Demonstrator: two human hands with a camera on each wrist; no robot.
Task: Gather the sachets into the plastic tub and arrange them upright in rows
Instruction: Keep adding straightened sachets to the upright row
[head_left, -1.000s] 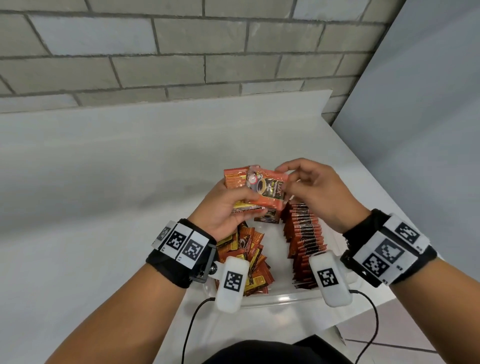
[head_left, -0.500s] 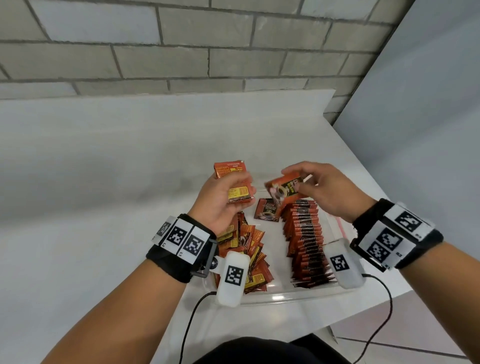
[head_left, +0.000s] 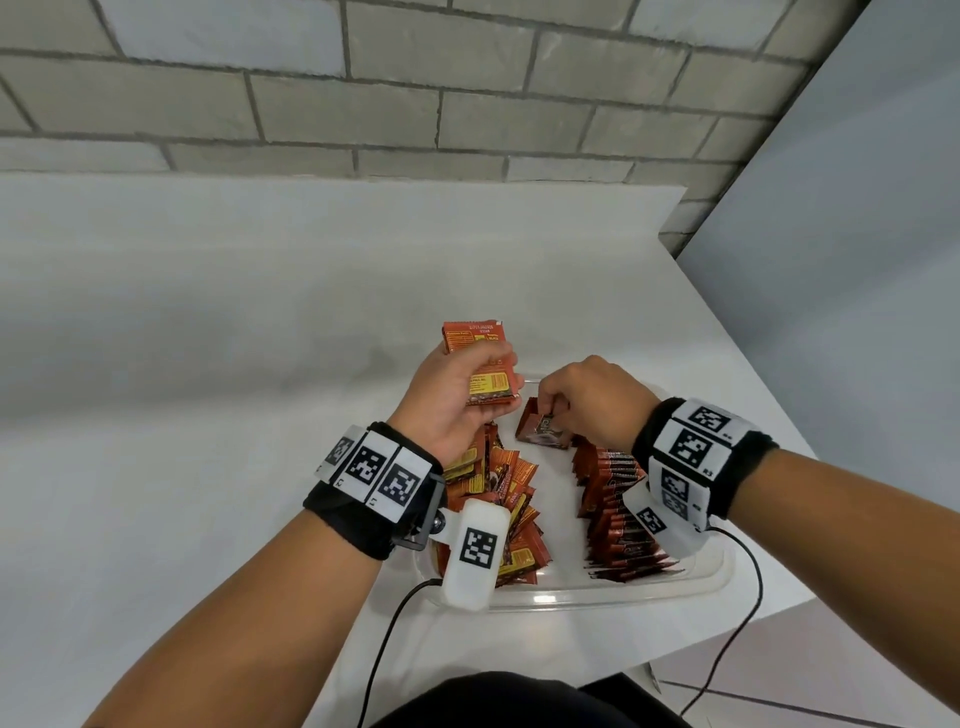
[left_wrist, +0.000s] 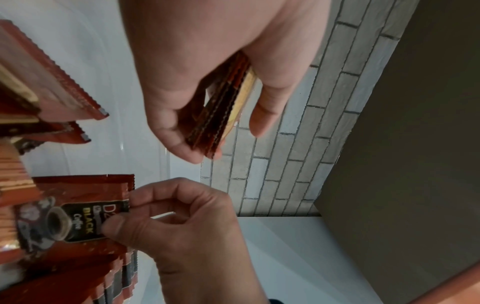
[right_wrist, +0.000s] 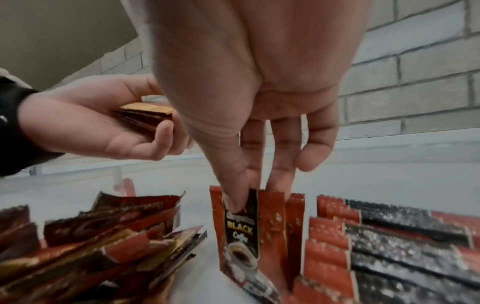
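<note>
Sachet (right_wrist: 240, 230) pinched upright in the tub (head_left: 571, 592) by the right hand (head_left: 597, 400); left hand (head_left: 452, 400) clasps a sachet stack (head_left: 478, 364).

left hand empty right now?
No, the left hand grips a small stack of sachets above the tub.

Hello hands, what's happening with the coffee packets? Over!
Left hand holds a small stack of sachets above the tub. Right hand pinches one sachet at the neat row's far end. Nothing blocking.
</note>
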